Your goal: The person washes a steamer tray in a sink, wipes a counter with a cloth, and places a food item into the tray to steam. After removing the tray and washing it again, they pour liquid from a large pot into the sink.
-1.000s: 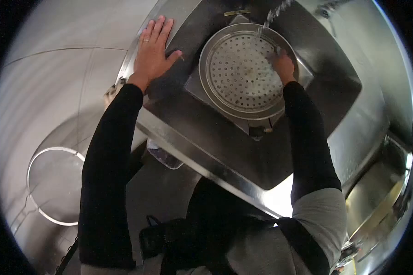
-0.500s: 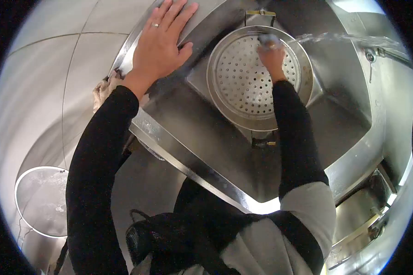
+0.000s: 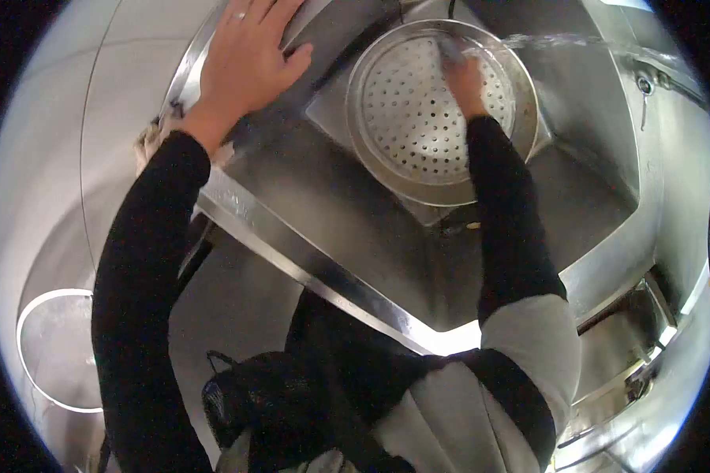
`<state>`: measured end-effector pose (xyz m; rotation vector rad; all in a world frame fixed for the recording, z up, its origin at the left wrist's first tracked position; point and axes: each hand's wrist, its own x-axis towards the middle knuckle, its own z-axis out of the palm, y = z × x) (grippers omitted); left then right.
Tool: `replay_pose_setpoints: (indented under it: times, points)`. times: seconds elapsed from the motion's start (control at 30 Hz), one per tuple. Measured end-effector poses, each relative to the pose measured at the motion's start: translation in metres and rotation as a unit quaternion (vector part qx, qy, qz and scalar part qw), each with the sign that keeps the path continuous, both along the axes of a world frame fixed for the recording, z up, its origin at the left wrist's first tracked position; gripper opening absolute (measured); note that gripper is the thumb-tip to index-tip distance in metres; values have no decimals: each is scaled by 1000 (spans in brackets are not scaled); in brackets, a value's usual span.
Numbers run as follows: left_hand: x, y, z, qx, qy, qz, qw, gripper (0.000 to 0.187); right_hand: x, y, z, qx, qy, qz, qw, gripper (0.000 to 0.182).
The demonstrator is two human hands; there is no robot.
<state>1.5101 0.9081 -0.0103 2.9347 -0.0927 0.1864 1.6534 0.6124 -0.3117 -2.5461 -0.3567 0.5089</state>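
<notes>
A round metal steamer pan point(image 3: 410, 130) with a perforated bottom lies in the stainless steel sink point(image 3: 308, 189), its handles at the far and near sides. My right hand point(image 3: 465, 85) is inside it, closed around a greyish scrubber point(image 3: 450, 50) pressed to the holed surface near the far side. Motion blur hides the scrubber's detail and most of the fingers. On the sink's left rim, my left hand point(image 3: 243, 67) lies flat with fingers spread, a ring on one; the fingertips pass out of view at the top.
A stream of water point(image 3: 564, 41) shoots in from the right, near a metal valve point(image 3: 647, 85). A crumpled cloth point(image 3: 151, 143) hangs by the left rim. At lower left stands a round white-rimmed container point(image 3: 22, 339). Another metal basin point(image 3: 619, 339) is at right.
The view has shifted, so the pan and my left hand appear higher and further left. My right hand stays in the pan with the scrubber, slightly changed in position.
</notes>
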Motion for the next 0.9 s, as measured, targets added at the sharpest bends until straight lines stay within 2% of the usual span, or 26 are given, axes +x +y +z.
replay_pose_setpoints:
  times: [0.03, 0.07, 0.1, 0.17, 0.23, 0.27, 0.3, 0.33, 0.4, 0.47, 0.5, 0.53, 0.6, 0.67, 0.7, 0.73, 0.77, 0.83, 0.9]
  points:
    - [-4, 0, -1, -9, -2, -4, 1000, 79, -17, 42, -31, 72, -200, 81, 974, 29]
    - [-4, 1, 0, -8, 4, -2, 1000, 79, -43, 67, -83, 88, -241, 209, 944, 32]
    - [-3, 1, 1, -10, 6, -3, 1000, 79, -96, 84, -9, 41, -87, 201, 975, 33]
    - [-2, 2, -1, -20, 10, -3, 1000, 79, -185, 32, -34, 40, -83, 289, 953, 37]
    - [-5, 3, -7, -7, -28, -19, 999, 78, -191, -54, -9, -21, 58, 361, 931, 43]
    - [-7, 3, -8, -12, -22, -18, 1000, 78, -166, -105, -17, 23, 120, 316, 941, 57]
    - [-5, 3, -6, -2, -17, -10, 1000, 78, -132, -134, -22, -25, 64, 286, 956, 52]
    - [-4, 0, -4, 8, -11, -3, 1000, 78, -87, -142, -21, -75, -48, 236, 968, 48]
    - [-4, -5, -4, -1, -3, 1, 1000, 78, -10, -111, -14, -120, -285, 149, 939, 41]
    - [-3, -4, -2, 2, 0, 7, 1000, 78, 30, -28, -36, -149, -269, 219, 926, 22]
    - [-4, -4, -2, 2, -3, 4, 1000, 78, 15, 15, -51, -99, -271, 204, 935, 24]
    - [-3, -4, 0, 2, -8, -1, 1000, 78, -22, 53, -63, -38, -290, 204, 934, 27]
    - [-4, 2, 0, 8, -1, -11, 1000, 78, -109, 80, -70, -8, -289, 272, 918, 33]
    - [1, -1, -1, 13, -3, -14, 1000, 78, -195, 13, -64, 57, -65, 219, 972, 36]
    - [0, -3, 0, 2, -12, -12, 1000, 78, -212, -44, -22, 76, -29, 285, 955, 38]
    - [-3, -5, 1, -7, -17, -8, 1000, 78, -201, -97, -18, -76, 122, 269, 952, 40]
    - [-3, -7, 2, -11, -19, -7, 1000, 78, -165, -144, -31, -168, 101, 275, 941, 40]
    - [-2, -15, 5, -2, -6, 19, 1000, 77, -90, -183, -17, -164, -23, 186, 968, 30]
    - [-1, -14, 2, 8, -9, 17, 1000, 77, -11, -139, -15, -187, -167, 111, 962, 24]
